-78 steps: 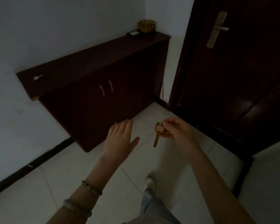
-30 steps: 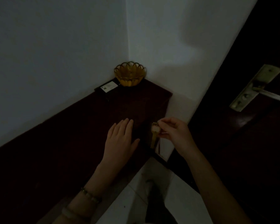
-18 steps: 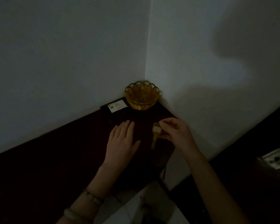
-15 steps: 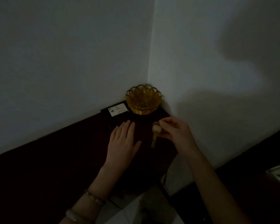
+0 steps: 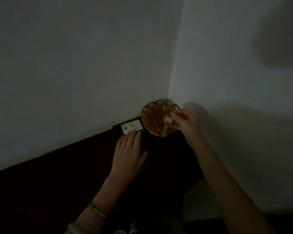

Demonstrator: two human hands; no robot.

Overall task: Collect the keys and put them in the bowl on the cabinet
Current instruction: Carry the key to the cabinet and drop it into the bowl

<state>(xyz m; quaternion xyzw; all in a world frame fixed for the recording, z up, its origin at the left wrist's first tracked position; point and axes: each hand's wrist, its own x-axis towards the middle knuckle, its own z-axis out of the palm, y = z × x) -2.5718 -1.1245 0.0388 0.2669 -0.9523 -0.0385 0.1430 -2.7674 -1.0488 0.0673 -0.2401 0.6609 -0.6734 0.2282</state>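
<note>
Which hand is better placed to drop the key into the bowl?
Right. The right hand pinches the brass key, which hangs over the scalloped amber glass bowl. The left hand is open, flat over the dark wooden cabinet.

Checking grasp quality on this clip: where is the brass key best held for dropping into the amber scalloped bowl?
By its rounded head, pinched from above, as the right hand does: the brass key hangs blade-down over the amber scalloped bowl.

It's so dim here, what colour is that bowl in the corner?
Amber-yellow, see-through, with a scalloped rim: the bowl, seen in the head view.
</note>
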